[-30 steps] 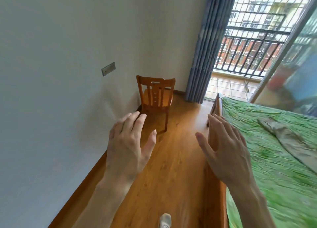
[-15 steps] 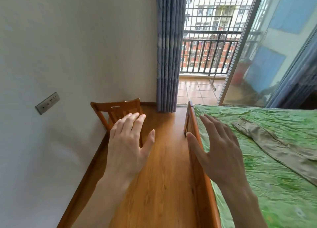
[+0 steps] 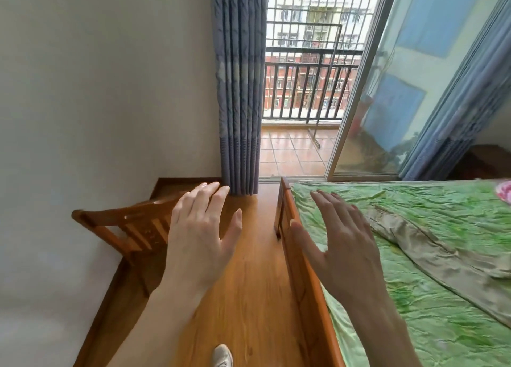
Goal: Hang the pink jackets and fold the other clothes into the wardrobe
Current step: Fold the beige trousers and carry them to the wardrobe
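A beige-grey garment (image 3: 439, 253) lies spread flat on the green bed sheet (image 3: 414, 306) at the right. A bit of pink cloth (image 3: 504, 191) shows at the right edge of the bed. My left hand (image 3: 199, 236) is held out over the wooden floor, fingers straight, holding nothing. My right hand (image 3: 334, 245) hovers over the bed's wooden side rail (image 3: 301, 272), fingers spread and empty, just left of the garment. No wardrobe is in view.
A wooden chair (image 3: 130, 228) stands by the white wall at the left. A blue curtain (image 3: 237, 90) hangs beside the open sliding door (image 3: 367, 112) onto the tiled balcony. A strip of wooden floor (image 3: 249, 297) runs between chair and bed. My shoe (image 3: 222, 355) is at the bottom.
The view has swung to the right, bringing more of the bed, the garment and the balcony door into view. Both hands stay raised and empty.
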